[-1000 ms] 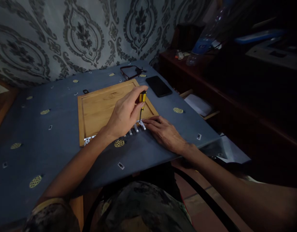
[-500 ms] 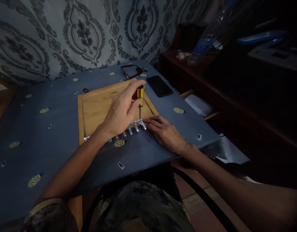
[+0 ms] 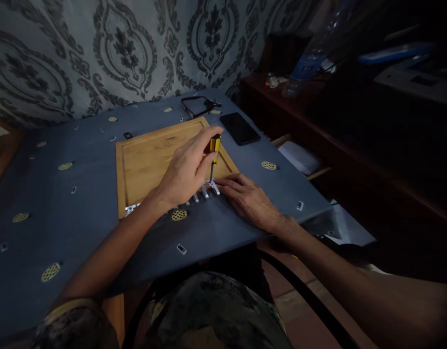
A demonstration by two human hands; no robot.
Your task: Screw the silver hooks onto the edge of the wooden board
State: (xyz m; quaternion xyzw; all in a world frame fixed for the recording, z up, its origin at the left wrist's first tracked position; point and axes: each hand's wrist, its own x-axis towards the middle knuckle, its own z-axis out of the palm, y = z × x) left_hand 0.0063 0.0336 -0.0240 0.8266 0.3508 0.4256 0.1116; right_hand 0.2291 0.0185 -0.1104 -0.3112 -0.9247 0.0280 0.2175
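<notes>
Fingers (image 3: 205,139) of left hand (image 3: 185,172) closed round yellow-and-black handle of screwdriver (image 3: 216,144), fingertips over the top, thumb behind. Held nearly upright, leaning a little, shaft pointing down, tip on right end of metal strip (image 3: 205,190). Cannot tell whether tip sits in a screw head: too small and too dark.

Fingers (image 3: 230,182) of right hand (image 3: 250,198) spread out flat, gripping nothing, pressed down on desk (image 3: 81,203) just right of the tip. Fingertips touching, or all but touching, the strip's right end; palm and wrist resting on blue cloth (image 3: 223,228) toward desk's near edge.

Strip: silvery, toothed, lying along near edge of wooden board (image 3: 146,160), half on board, half on cloth. Middle part hidden under left wrist; a further bit showing at board's near left corner.

Board flat on desk, roughly central, raised rim all round, lit brighter than everything about it.

Beyond board, near wall: glasses (image 3: 197,105), folded, lying on cloth. Just right of them, off board's far right corner: black phone (image 3: 239,128), face up, screen dark. Cloth dotted with small yellow round motifs and little white tags.

Off to the right, on a dark wooden shelf, well apart from both hands: plastic bottle (image 3: 310,58), tilted, blue label.
</notes>
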